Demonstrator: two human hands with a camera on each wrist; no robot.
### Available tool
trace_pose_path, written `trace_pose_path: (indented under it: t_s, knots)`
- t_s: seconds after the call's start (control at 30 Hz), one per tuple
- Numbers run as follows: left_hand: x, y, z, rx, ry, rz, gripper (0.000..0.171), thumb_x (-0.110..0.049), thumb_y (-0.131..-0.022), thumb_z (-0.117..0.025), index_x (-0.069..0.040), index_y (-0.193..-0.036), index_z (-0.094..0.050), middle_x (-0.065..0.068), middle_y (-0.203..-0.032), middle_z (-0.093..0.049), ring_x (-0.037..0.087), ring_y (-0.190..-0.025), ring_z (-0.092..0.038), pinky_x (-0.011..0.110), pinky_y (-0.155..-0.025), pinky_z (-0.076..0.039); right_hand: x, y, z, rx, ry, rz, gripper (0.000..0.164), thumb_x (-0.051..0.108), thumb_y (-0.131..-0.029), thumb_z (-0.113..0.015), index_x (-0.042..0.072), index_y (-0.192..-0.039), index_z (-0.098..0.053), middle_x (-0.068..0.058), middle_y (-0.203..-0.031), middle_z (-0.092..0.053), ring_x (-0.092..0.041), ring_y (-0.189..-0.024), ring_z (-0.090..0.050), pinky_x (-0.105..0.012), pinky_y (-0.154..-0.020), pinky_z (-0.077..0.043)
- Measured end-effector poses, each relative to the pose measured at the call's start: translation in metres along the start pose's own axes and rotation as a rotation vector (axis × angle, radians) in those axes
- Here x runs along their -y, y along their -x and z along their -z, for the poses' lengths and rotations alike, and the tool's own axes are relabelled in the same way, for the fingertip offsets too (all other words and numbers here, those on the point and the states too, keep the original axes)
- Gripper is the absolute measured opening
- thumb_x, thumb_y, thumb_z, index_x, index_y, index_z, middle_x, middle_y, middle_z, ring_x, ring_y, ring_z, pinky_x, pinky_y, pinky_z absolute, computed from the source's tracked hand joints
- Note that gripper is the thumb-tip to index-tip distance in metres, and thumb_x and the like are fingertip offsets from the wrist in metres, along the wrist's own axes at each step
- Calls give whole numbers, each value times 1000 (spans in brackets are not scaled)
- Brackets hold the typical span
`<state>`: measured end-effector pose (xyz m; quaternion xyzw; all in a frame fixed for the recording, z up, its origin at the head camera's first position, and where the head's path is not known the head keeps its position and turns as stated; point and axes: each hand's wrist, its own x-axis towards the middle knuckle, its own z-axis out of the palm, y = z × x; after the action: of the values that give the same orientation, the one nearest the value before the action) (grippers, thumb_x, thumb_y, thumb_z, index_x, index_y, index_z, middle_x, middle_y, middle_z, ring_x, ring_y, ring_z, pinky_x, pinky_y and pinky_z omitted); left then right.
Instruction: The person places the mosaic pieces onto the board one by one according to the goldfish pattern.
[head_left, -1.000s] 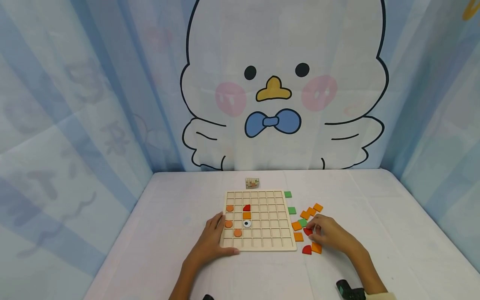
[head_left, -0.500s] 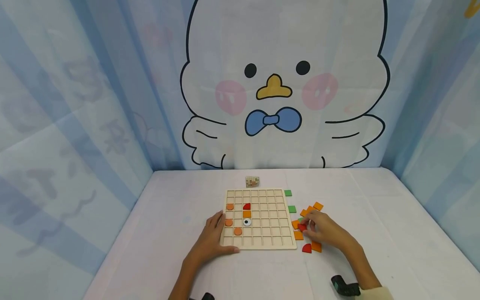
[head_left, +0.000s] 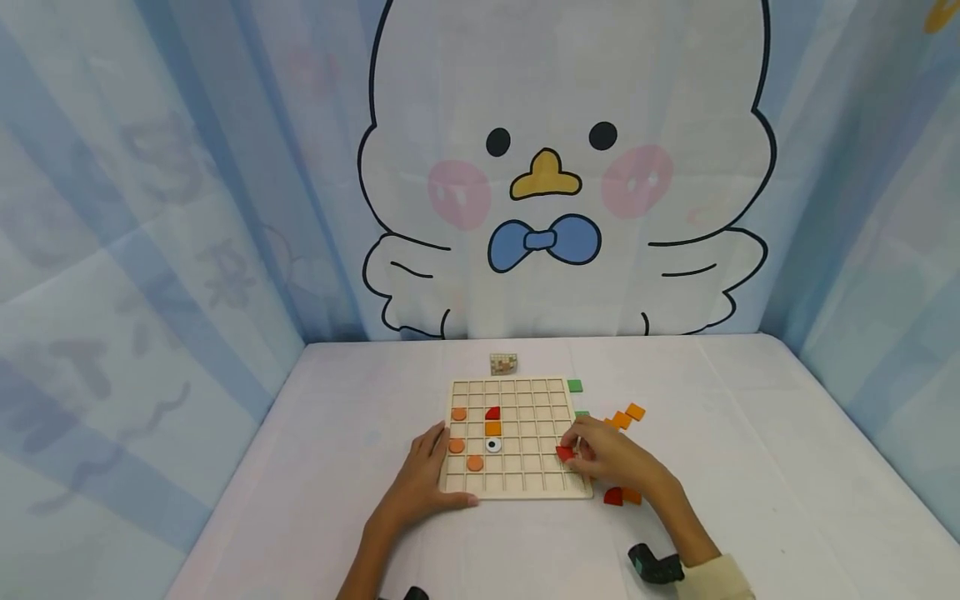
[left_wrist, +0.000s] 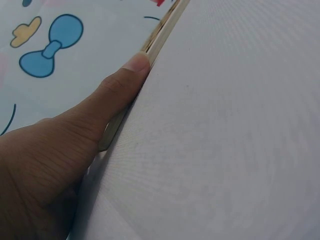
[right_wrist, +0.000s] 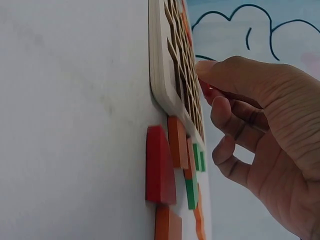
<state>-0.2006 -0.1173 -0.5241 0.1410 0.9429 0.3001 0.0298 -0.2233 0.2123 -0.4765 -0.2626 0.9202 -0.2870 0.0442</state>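
A pale wooden grid board (head_left: 528, 482) lies on the table. My left hand (head_left: 422, 479) rests at its near left corner, fingers along the left side and thumb against the front edge; the left wrist view shows this thumb (left_wrist: 117, 87) on the board's rim. My right hand (head_left: 615, 457) pinches a red quarter-round piece (head_left: 565, 453) between thumb and fingers over the board's right side. On the board sit several orange discs (head_left: 475, 463), a red quarter-round tile (head_left: 492, 413), an orange square (head_left: 492, 428) and a white eye disc (head_left: 493, 445).
Right of the board lie orange squares (head_left: 636, 412), green squares (head_left: 575, 386) and another red quarter-round piece (head_left: 613, 497), some partly hidden by the right hand. A small patterned card (head_left: 503, 364) lies behind the board. A printed curtain (head_left: 322, 167) hangs around the table.
My right hand has picked the red piece out from among the loose tiles and carried it left over the board's right side. The left hand has stayed at the corner.
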Motion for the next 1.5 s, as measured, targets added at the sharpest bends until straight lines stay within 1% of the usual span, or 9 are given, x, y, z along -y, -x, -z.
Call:
trace_pose_path:
  t_s: [0.33, 0.6, 0.7, 0.83, 1.03, 1.1, 1.3, 1.5]
  knots:
    - [0, -2, 0, -5, -18, 1, 125, -73, -63, -76, -9, -156, -22, 11, -162, -18, 31, -146, -23, 51, -115, -32, 26, -26, -21, 11, 42, 106, 18, 20, -87, -73, 9, -101, -67, 4, -91, -56, -5, -75, -49, -17, -64, -46]
    - [2, -1, -1, -3, -30, -7, 125, -75, -63, -74, -11, -156, -22, 10, -162, -19, 30, -147, -23, 50, -115, -33, 43, -44, -40, 49, 47, 135, 18, 22, -89, -72, 10, -102, -68, 4, -93, -56, -5, -73, -47, -17, -63, -44]
    - [1, -1, -1, -4, -24, -11, 125, -75, -63, -75, -10, -156, -22, 10, -162, -19, 30, -147, -23, 50, -115, -33, 49, -48, -44, 59, 68, 131, 18, 22, -89, -72, 10, -103, -68, 5, -95, -56, -5, -75, -47, -17, -66, -44]
    - [0, -1, 0, 2, -20, -13, 125, -74, -63, -75, -10, -156, -23, 10, -162, -19, 30, -146, -23, 50, -115, -33, 55, -51, -48, 72, 65, 129, 19, 21, -89, -72, 9, -103, -69, 4, -96, -57, -7, -76, -48, -18, -68, -45]
    - [2, -1, 0, -3, -21, -28, 124, -73, -64, -76, -8, -156, -23, 11, -162, -20, 31, -146, -24, 50, -114, -33, 62, -53, -52, 81, 58, 118, 20, 21, -89, -72, 8, -105, -69, 3, -97, -57, -7, -74, -48, -18, -65, -43]
    - [3, 0, -1, 3, -25, -26, 124, -74, -64, -75, -9, -156, -22, 10, -162, -19, 30, -147, -23, 50, -115, -33, 63, -54, -53, 86, 63, 106, 21, 21, -89, -72, 8, -106, -69, 2, -96, -57, -6, -73, -47, -18, -64, -43]
    - [3, 1, -2, 4, -31, -28, 125, -74, -64, -75, -9, -156, -22, 11, -162, -20, 31, -146, -23, 51, -114, -33, 65, -54, -53, 99, 76, 85, 22, 22, -90, -72, 9, -106, -68, 3, -99, -57, -7, -74, -48, -18, -66, -44]
    - [1, 0, 1, -2, -25, -11, 124, -74, -64, -75, -9, -156, -23, 11, -162, -20, 31, -146, -23, 51, -115, -33, 65, -54, -50, 83, 87, 79, 23, 24, -88, -74, 11, -106, -70, 4, -97, -57, -6, -75, -49, -18, -67, -45]
